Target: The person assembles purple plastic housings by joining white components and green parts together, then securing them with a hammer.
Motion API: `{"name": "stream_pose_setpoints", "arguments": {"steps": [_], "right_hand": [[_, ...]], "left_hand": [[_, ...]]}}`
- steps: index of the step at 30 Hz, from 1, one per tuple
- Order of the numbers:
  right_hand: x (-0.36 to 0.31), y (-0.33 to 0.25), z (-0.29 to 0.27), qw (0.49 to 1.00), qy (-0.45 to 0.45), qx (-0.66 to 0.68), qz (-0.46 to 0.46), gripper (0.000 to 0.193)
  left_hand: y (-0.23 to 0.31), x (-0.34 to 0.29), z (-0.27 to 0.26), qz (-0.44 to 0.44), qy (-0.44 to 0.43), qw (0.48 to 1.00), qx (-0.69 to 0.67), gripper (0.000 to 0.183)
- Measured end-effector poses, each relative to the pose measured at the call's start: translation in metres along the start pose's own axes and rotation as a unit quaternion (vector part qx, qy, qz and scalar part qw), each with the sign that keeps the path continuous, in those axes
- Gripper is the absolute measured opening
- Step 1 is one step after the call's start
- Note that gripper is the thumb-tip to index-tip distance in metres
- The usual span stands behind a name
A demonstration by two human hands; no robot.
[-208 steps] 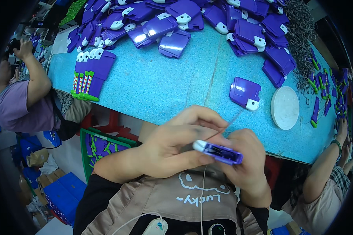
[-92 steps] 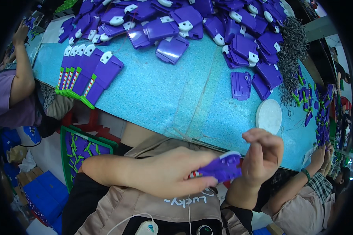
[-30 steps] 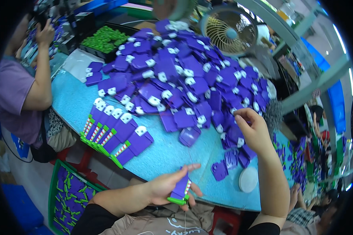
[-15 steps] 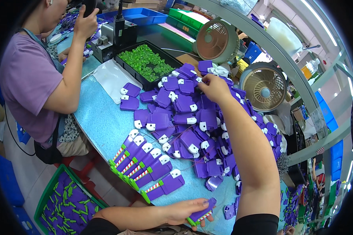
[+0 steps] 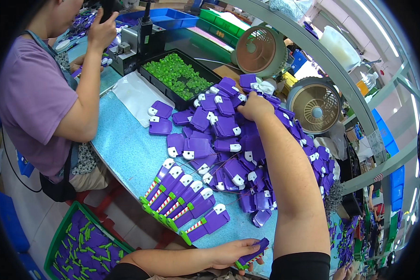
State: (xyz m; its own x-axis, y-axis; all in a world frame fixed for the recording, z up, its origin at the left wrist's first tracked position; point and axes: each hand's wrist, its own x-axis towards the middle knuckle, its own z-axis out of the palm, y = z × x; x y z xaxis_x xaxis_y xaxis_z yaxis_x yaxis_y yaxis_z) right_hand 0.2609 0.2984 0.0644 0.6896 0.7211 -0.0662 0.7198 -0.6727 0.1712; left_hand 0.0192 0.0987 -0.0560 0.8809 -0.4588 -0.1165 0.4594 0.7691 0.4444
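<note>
Low in the picture, my left hand (image 5: pixel 235 253) is closed on a flat purple plastic piece (image 5: pixel 259 248) with a red-and-white striped strip and a green edge. My right hand (image 5: pixel 257 107) reaches far into a heap of purple plastic pieces with white rounded corners (image 5: pixel 226 126). Its fingers are curled at a purple piece near the top of the heap, fingertips partly hidden. Between my hands and the heap's left side lies a fanned row of purple pieces with striped strips and green ends (image 5: pixel 191 205).
Behind the heap stand a black tray of small green parts (image 5: pixel 177 74) and two fans (image 5: pixel 315 107). A co-worker in a purple shirt (image 5: pixel 42 93) sits at the left beside a metal machine (image 5: pixel 123 51). A green crate (image 5: pixel 56 252) of purple and green parts is on the floor.
My right hand has sunk slightly lower against the heap, its fingers more curled. My left hand keeps its piece. The whole view has shifted a little, moving the table contents rightward.
</note>
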Motion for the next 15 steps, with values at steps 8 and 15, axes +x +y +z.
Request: {"name": "stream_pose_setpoints", "arguments": {"steps": [8, 15], "right_hand": [[0.020, 0.059, -0.023, 0.694, -0.063, 0.682, 0.223, 0.016], [-0.023, 0.077, -0.012, 0.452, -0.032, 0.881, 0.137, 0.021]], "left_hand": [[-0.004, 0.000, -0.001, 0.011, -0.011, 1.000, 0.017, 0.037], [-0.003, 0.001, -0.001, 0.030, -0.013, 0.998, 0.047, 0.031]]}}
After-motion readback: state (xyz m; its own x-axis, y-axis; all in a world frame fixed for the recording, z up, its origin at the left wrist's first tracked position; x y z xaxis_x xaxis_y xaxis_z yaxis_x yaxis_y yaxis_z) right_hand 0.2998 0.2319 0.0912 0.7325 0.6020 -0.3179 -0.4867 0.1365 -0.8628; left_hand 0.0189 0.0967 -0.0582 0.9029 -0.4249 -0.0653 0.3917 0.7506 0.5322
